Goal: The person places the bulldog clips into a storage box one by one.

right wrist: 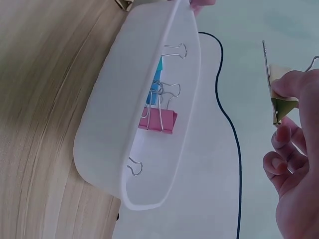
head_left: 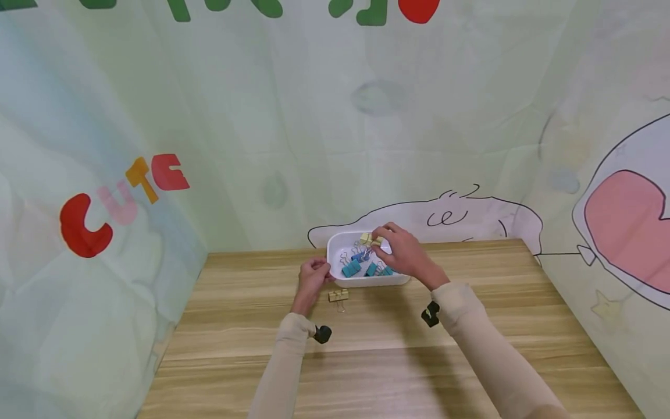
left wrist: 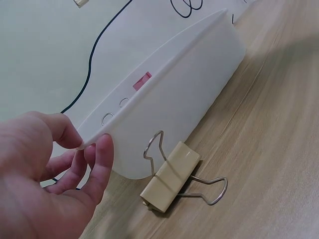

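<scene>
A white plastic tray [head_left: 369, 281] stands at the back of the table, holding several binder clips. Its left rim is pinched between the thumb and fingers of my left hand [head_left: 312, 276]. Over the tray, my right hand [head_left: 405, 251] pinches a pale yellow binder clip [right wrist: 283, 94], which hangs clear of the rim in the right wrist view. Inside lie teal clips [head_left: 352, 267], a blue clip [head_left: 359, 256] and a pink clip [right wrist: 160, 120]. Another yellow binder clip [left wrist: 171, 177] rests on the table close to the tray's front left, near my left hand.
The wooden table [head_left: 366, 372] ends at a back edge just behind the tray. A printed cloth backdrop [head_left: 251, 174] rises behind and on both sides. Black wrist devices [head_left: 323, 334] sit at both cuffs.
</scene>
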A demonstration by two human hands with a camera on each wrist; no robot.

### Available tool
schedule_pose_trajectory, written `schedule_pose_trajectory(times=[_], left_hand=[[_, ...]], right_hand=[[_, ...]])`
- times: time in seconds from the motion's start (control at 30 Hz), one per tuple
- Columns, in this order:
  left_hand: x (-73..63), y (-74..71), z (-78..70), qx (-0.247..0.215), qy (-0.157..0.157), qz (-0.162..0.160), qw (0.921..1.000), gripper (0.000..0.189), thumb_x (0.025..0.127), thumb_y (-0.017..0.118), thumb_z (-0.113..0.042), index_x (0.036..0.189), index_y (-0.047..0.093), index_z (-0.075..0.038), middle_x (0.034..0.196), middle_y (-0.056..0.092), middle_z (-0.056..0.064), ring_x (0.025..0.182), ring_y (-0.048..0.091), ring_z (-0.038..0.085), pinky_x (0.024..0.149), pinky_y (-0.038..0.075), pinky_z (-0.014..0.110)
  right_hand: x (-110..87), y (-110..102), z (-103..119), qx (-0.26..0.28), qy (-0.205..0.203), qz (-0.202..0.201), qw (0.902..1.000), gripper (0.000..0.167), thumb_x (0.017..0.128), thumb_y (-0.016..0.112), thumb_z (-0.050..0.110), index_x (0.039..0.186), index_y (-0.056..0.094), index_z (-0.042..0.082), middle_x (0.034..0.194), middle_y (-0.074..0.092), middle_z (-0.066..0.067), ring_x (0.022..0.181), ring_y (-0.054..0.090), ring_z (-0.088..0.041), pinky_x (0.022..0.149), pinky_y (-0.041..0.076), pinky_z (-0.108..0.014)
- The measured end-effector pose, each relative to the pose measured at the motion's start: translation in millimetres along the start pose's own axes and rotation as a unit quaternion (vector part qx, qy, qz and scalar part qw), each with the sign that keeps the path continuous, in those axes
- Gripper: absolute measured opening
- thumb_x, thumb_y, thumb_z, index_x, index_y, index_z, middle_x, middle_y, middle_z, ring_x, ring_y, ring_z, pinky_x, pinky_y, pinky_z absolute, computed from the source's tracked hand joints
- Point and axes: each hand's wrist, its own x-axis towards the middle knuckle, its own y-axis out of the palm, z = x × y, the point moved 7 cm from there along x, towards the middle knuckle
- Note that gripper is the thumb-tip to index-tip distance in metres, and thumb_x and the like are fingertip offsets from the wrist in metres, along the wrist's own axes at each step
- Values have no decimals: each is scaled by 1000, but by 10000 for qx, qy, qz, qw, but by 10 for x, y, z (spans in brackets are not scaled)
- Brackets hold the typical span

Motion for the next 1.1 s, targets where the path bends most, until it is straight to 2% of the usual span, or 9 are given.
schedule_pose_trajectory(times=[0.27,0.5,0.67,0.8,1.1], left_hand=[[-2,6,-8,15,43,25,10000,30,100,58,1,127,57,14,119,59,32,84,68,29,75,65,31],[4,15,0,7,94,42,9999,30,99,59,1,125,57,15,116,60,32,75,66,21,74,65,32],[10,2,16,-16,26,3,10000,30,99,59,1,126,57,15,118,60,33,79,67,23,75,65,32],[11,-9,24,25,-28,-17,10000,31,100,59,0,127,58,14,119,60,32,82,68,26,76,65,33],[19,-8,13,-86,46,-24,9999,30,100,59,1,127,58,15,116,61,31,84,68,28,70,64,27]], right_hand=[[15,19,-34,-16,218,55,9997,25,97,75,25,116,71,10,123,66,-14,107,66,-34,96,59,-49],[47,36,-74,-65,452,-33,9990,57,94,76,42,142,60,17,145,48,-18,99,69,-36,89,62,-53],[52,33,-32,-101,399,33,9991,63,94,74,49,147,57,21,149,44,-16,94,69,-33,84,64,-50],[25,68,22,-120,334,143,9993,64,93,75,48,148,57,22,148,46,-15,97,68,-31,86,64,-49],[-95,276,221,197,-145,172,9996,60,92,80,41,144,61,17,140,52,-13,94,66,-24,85,62,-42]])
